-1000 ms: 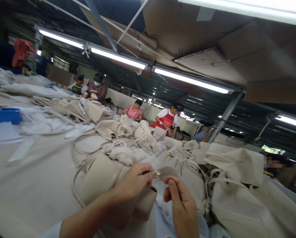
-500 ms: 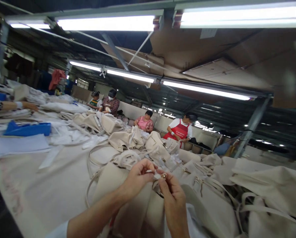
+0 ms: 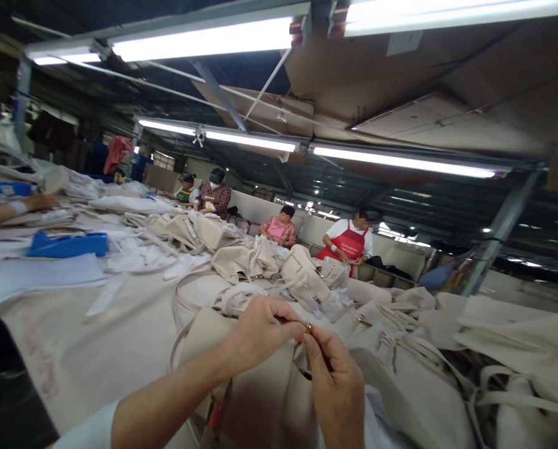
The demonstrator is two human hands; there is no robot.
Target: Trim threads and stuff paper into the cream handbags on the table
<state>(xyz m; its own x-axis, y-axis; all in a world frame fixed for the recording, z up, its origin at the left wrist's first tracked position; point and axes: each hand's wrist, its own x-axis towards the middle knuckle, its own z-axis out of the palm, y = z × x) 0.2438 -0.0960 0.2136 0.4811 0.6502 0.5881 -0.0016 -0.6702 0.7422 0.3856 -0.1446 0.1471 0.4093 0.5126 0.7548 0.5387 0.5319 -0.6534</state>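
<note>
Above a beige bag (image 3: pixel 255 399), my left hand (image 3: pixel 260 330) and my right hand (image 3: pixel 332 374) meet at the fingertips. Between them is a small gold metal piece (image 3: pixel 309 327), pinched by my right thumb and forefinger. The thumb and forefinger of my left hand press together against the same piece; whether they hold anything else is too small to tell. A strap loop of the bag hangs just under my right fingers. Something red (image 3: pixel 215 416) shows below my left forearm.
Beige bags (image 3: pixel 302 274) and straps are heaped ahead and to the right. A blue tray (image 3: pixel 67 244) and white sheets (image 3: pixel 40 274) lie at the left. Another person's hand (image 3: pixel 40 202) rests at far left. Several people stand or sit beyond the heap, one in a red apron (image 3: pixel 349 242).
My left fingertips have moved right to the gold piece, closing the gap that showed between my hands. The surroundings have shifted slightly right in view. A person's blurred edge now shows at far left.
</note>
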